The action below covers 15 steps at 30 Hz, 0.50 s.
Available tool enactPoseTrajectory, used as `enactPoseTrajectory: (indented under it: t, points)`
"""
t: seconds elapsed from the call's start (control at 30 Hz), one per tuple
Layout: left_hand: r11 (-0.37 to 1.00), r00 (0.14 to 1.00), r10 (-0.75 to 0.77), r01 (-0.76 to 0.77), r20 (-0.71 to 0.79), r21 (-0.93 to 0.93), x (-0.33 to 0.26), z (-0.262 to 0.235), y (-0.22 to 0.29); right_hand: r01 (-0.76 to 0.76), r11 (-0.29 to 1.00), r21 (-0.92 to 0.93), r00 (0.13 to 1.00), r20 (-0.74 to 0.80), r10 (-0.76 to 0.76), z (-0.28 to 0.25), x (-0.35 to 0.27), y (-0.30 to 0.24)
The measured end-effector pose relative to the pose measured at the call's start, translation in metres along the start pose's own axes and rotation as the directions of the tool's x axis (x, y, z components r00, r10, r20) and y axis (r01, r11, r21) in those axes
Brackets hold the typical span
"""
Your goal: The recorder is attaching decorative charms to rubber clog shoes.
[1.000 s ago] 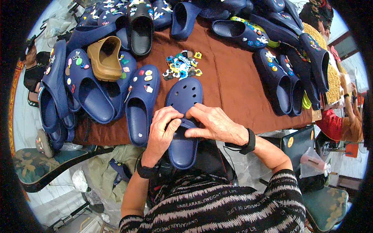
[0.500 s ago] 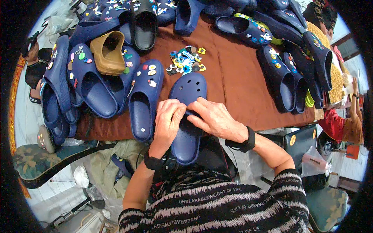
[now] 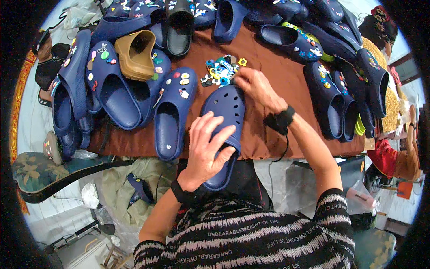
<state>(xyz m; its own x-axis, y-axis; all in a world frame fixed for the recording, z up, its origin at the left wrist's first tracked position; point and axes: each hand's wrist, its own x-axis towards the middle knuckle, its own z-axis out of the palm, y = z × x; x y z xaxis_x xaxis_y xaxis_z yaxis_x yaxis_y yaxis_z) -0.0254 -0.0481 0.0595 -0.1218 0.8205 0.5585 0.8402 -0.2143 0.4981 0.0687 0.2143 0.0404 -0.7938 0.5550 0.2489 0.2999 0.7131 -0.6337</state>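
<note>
A plain navy clog [image 3: 226, 105] with round holes lies in front of me, its heel end reaching over the table's near edge. My left hand [image 3: 206, 145] rests across its middle, fingers spread and the thumb by the foot opening. Just beyond the toe, my right hand [image 3: 257, 87] is at the pile of small shoe charms [image 3: 220, 69], which are white, blue, yellow and black. Its fingers are curled together; whatever is between them is hidden. Left of the plain clog stands a navy clog with charms [image 3: 177, 107] on its toe.
Several decorated navy clogs crowd the left side, with a tan clog [image 3: 136, 54] on top. A black clog [image 3: 180, 33] lies at the back, and more navy clogs [image 3: 329, 98] lie at the right. Brown cloth [image 3: 277, 121] covers the table. A patterned chair [image 3: 42, 172] stands at the left.
My right hand has left the clog's strap area and reached forward to the charm pile. The left hand has stayed at the clog, its fingers now spread. The view has shifted slightly.
</note>
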Motion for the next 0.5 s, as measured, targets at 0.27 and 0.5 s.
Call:
enactPoseTrajectory:
  t: [0.27, 0.5]
  points:
    - [0.998, 0.999, -0.037, 0.038, 0.026, -0.057, 0.005, 0.01, 0.0, -0.138, 0.931, -0.337, 0.989, 0.005, 0.148, 0.028, 0.058, 0.028]
    - [0.995, 0.995, -0.093, 0.093, 0.023, -0.035, 0.01, 0.009, 0.004, -0.244, 0.944, -0.221, 0.958, 0.097, 0.27, 0.028, 0.074, 0.026]
